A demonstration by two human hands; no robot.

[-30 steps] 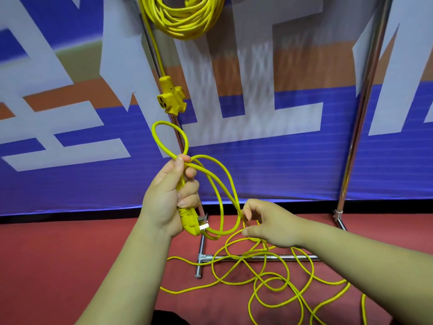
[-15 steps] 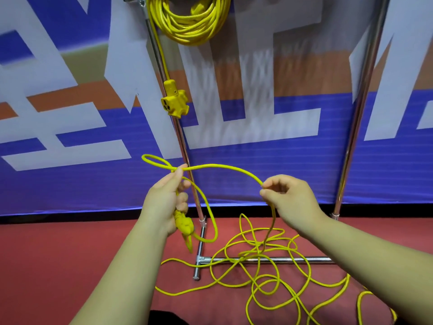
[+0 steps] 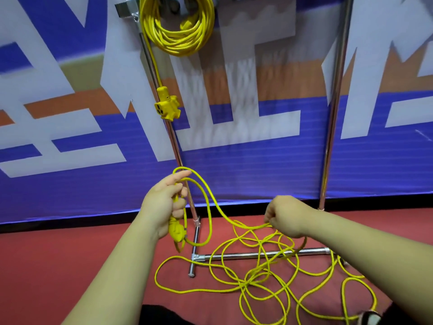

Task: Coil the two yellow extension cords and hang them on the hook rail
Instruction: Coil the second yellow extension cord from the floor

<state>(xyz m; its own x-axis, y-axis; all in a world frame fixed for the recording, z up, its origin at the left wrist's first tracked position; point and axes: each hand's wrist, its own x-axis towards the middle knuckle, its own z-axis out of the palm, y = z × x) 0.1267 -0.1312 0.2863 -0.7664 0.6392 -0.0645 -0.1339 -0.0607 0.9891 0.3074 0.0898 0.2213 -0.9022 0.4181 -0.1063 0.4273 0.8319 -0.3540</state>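
Head camera, and this one is at the halfway mark. The first cord (image 3: pixel 178 31) is coiled and hanging from the hook rail (image 3: pixel 126 9) at the top of the frame, with its socket block (image 3: pixel 166 106) dangling straight down on a short tail.

The second cord (image 3: pixel 257 273) is barely started. Most of it sprawls in loose, overlapping loops on the red floor (image 3: pixel 70 266), draped across the stand's base bar (image 3: pixel 257 254).

The left hand (image 3: pixel 164 202) has its fingers curled round the first loop or two. That small coil hangs below the fist, long axis up and down, and the plug (image 3: pixel 177 231) points at the floor. From there a strand sags down and to the right into the right hand (image 3: pixel 285 216), which pinches it between thumb and fingertips just above the pile.

What is left, by the look of it, is nearly the whole length to gather in, then the hang beside its twin.
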